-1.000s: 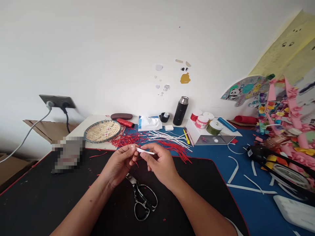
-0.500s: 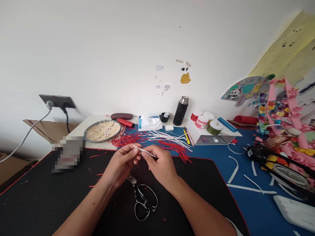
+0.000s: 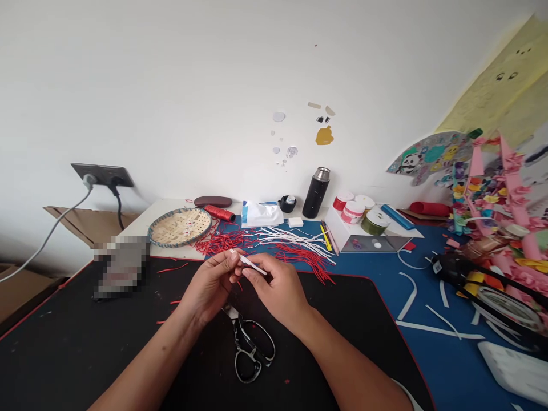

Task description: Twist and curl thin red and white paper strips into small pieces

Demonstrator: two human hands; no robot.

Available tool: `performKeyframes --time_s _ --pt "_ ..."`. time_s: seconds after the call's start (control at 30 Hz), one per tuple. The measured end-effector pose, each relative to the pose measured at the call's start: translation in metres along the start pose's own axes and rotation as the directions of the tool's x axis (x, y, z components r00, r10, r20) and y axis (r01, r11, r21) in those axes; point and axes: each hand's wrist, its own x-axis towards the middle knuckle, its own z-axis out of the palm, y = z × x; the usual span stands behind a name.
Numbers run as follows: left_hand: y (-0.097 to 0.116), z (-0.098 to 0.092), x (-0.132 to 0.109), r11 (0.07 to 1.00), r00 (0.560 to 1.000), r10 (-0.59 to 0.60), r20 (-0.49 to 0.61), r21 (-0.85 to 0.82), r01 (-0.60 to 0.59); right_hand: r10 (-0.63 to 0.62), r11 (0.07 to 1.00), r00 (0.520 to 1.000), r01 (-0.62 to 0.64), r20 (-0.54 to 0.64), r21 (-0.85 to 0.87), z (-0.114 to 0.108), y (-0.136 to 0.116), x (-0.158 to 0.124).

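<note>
My left hand and my right hand hover close together above the black desk mat. Between their fingertips, both pinch a narrow white paper strip, which slants down to the right. Below my hands lie black-handled scissors, their blades partly hidden beneath my left hand. Beyond my fingers lie a tangle of thin red strips and a bundle of white strips.
A round woven basket and a red thread spool stand behind the strips, with a black thermos and paint jars along the wall. Loose white strips lie on the blue mat, below a pink paper craft.
The white strip has turned to show more of its flat face and now slants more steeply. My fingers have shifted along it, and the view has moved slightly.
</note>
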Motion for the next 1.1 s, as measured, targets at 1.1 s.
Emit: performKeyframes --time_s 1.1 --pt "0.003 -0.026 0.016 0.995 0.99 -0.098 0.106 0.031 0.095 -0.115 0.974 0.988 0.133 0.104 -0.182 -0.005 0.004 -0.002"
